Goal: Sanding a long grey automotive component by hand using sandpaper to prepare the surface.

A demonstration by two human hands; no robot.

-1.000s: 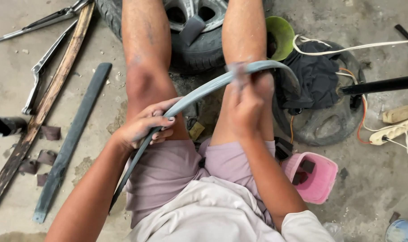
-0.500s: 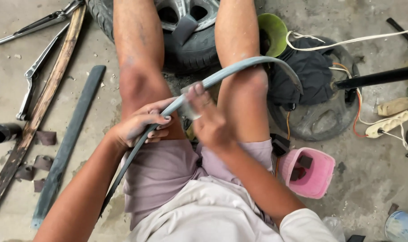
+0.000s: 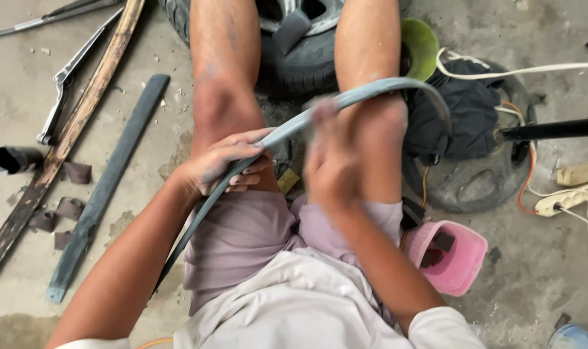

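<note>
A seated person's lap fills the near view, the face out of frame. The left hand (image 3: 219, 165) grips a long grey rubber strip (image 3: 319, 113) that curves from the near left, across the knees, arching far right. The right hand (image 3: 329, 161) is motion-blurred on the strip; its grasp cannot be told. A pink tub (image 3: 458, 262) sits near right. A tyre (image 3: 294, 55), partly hidden by the legs, lies farther off.

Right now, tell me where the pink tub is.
In the head view, the pink tub sits on the concrete floor at lower right, beside the person's right thigh and just below the black tyre.
</note>
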